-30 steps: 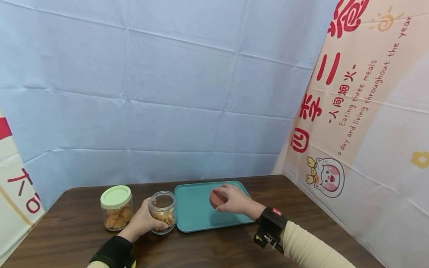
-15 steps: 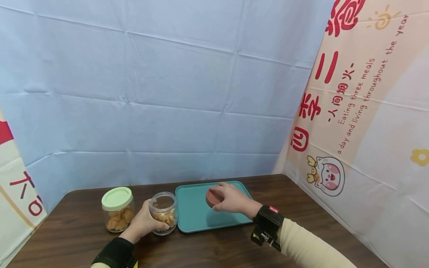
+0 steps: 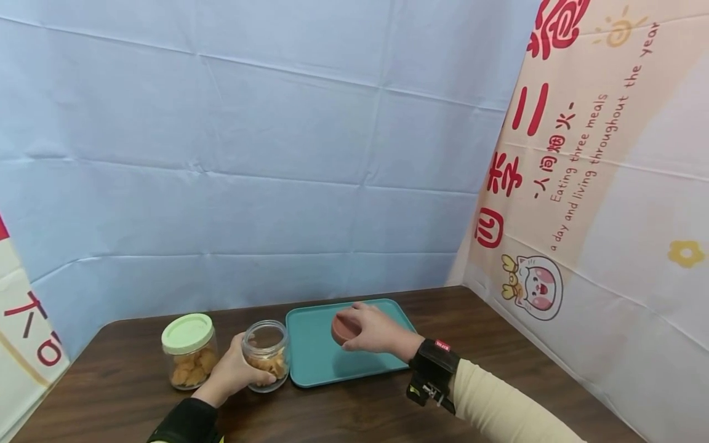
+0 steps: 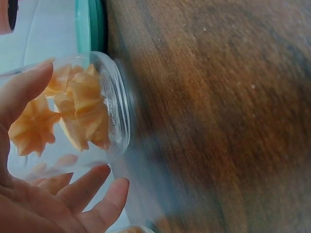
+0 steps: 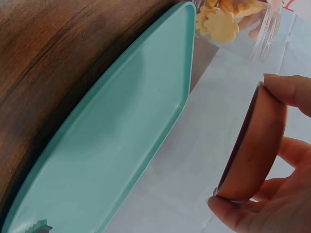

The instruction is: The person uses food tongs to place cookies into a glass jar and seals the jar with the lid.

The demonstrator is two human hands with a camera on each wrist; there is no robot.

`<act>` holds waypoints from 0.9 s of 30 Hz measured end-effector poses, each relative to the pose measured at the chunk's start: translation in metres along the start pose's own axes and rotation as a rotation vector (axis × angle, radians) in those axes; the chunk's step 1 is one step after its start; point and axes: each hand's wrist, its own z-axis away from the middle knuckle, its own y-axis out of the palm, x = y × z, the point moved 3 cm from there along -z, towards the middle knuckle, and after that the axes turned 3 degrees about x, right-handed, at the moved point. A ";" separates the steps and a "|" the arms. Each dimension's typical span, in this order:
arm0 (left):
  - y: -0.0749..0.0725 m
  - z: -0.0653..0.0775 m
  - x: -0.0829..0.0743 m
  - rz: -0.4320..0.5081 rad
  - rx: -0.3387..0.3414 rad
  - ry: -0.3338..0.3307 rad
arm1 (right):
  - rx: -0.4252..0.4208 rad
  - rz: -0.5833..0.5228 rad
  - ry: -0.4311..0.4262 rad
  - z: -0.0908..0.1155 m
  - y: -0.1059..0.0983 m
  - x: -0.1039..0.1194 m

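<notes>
My left hand (image 3: 238, 372) is wrapped round a clear jar (image 3: 266, 355) that stands uncovered on the table. Inside it are several star-shaped cookies (image 4: 80, 109), and its mouth faces up. In the left wrist view my thumb lies across one side of the jar, with fingers on the other. My right hand (image 3: 376, 329) pinches a round terracotta-coloured lid (image 5: 255, 145) by its edge, tilted, above the teal tray (image 5: 112, 116). The lid's dark hollow side turns partly toward the tray. A gap separates lid and jar.
A second jar (image 3: 191, 369) of cookies, topped by a pale green lid (image 3: 187, 333), stands left of my left hand. The dark wooden table (image 3: 321, 418) meets a blue cloth backdrop (image 3: 277, 184) behind and a printed cloth (image 3: 581, 246) at right.
My right hand has moved a little left with the lid, nearer the jar. The left hand keeps its grip on the jar. The head view has shifted slightly.
</notes>
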 end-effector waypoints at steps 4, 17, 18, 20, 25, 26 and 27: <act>-0.001 0.001 0.002 -0.004 -0.003 0.001 | 0.000 0.010 -0.009 -0.002 0.002 0.001; -0.001 0.002 0.000 -0.002 0.003 -0.014 | 0.012 0.020 -0.014 -0.009 0.009 0.009; -0.002 0.002 0.001 -0.003 0.000 -0.013 | 0.014 0.018 -0.015 -0.010 0.009 0.011; -0.001 0.002 0.000 -0.009 -0.005 -0.014 | 0.019 0.008 -0.015 -0.011 0.009 0.013; -0.001 0.003 -0.001 -0.006 -0.018 -0.021 | 0.033 0.000 -0.018 -0.013 0.009 0.019; -0.001 0.003 -0.001 -0.005 -0.016 -0.020 | 0.034 0.003 -0.017 -0.014 0.010 0.019; -0.001 0.004 -0.002 -0.001 -0.015 -0.021 | 0.035 0.007 -0.016 -0.014 0.011 0.019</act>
